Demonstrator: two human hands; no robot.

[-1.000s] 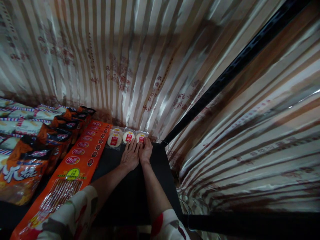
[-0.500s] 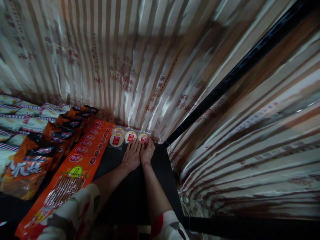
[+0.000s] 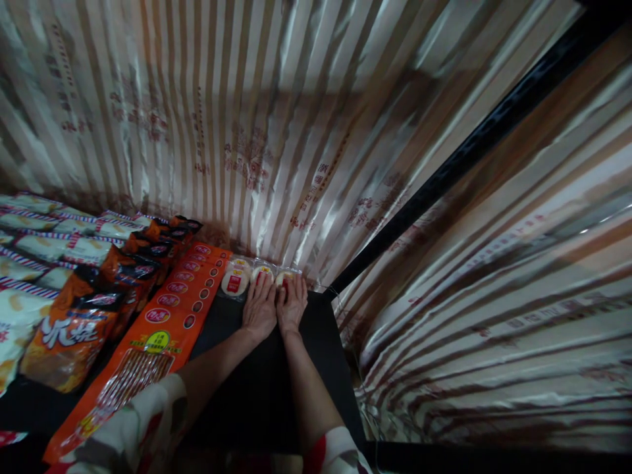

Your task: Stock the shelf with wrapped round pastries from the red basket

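Three clear packets of round pale cakes with red labels lie in a row at the back of a black shelf (image 3: 266, 395). My left hand (image 3: 260, 309) rests flat, fingers stretched out, over the front of the middle cake packet (image 3: 263, 268). Beside it, my right hand (image 3: 291, 304) lies with its fingers extended on the right cake packet (image 3: 288, 271), covering much of it. The left cake packet (image 3: 235, 280) is uncovered, just left of my left hand. Next to that packet lies a long orange snack packet (image 3: 168, 316) with oval logos and a see-through window.
Orange and black snack bags (image 3: 72, 336) stand in a line at the left, beside rows of white bags (image 3: 42, 247) with striped edges. Striped, printed sheeting (image 3: 257, 99) hangs behind and to the right. A black post (image 3: 434, 178) slants up from the shelf's back corner.
My hands have moved slightly forward onto the middle and right packets, hiding more of their labels. The right hand's fingers have straightened out. The view has shifted a little.
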